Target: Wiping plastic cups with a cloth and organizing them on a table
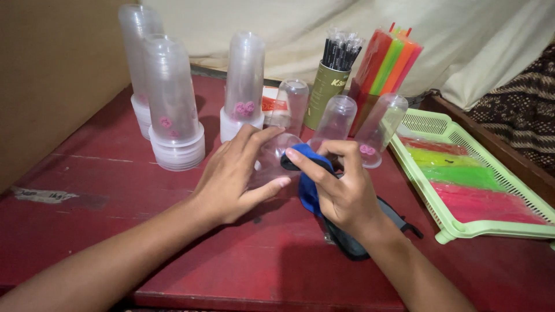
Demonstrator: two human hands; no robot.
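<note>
My left hand [231, 176] grips a clear plastic cup [273, 155] lying on its side over the red table [115, 173]. My right hand [341, 188] holds a blue cloth [309, 193] with black edging, and its index finger presses the cloth into the cup's mouth. The cloth's dark tail trails along the table under my right wrist. The two hands are almost touching at the cup.
Tall stacks of clear cups [170, 104] stand at the back left and middle. Single upturned cups [336, 118] stand behind my hands. A green tin of black pens [332, 81] and coloured plastic tubes [387, 60] are behind. A green tray [509, 231] of coloured sheets lies right.
</note>
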